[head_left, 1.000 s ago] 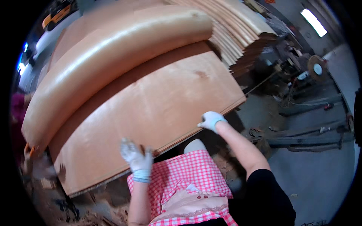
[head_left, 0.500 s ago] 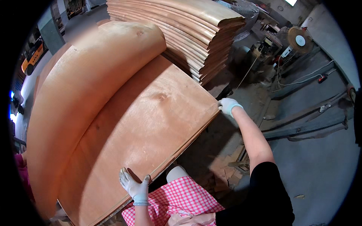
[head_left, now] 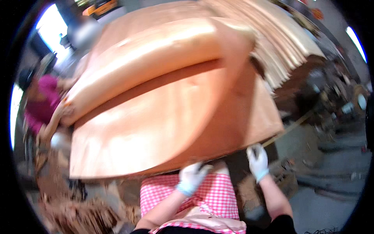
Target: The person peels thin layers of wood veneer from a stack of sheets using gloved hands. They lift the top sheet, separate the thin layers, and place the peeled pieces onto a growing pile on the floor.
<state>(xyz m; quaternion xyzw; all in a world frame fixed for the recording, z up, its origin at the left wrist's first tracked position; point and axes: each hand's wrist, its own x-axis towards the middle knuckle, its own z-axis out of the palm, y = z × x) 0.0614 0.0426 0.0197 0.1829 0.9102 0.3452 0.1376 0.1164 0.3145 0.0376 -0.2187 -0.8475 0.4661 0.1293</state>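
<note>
We hold the veneer sheet (head_left: 171, 128) by its near edge: our left hand (head_left: 193, 175) curls under it, our right hand (head_left: 258, 158) pinches the corner (both gloved, blurred). Its long axis runs left-right, just above both hands.

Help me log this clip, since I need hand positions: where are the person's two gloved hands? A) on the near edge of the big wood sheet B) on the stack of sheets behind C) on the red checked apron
A: the left hand and the right hand both meet the near edge of the wood sheet, above the apron.
</note>
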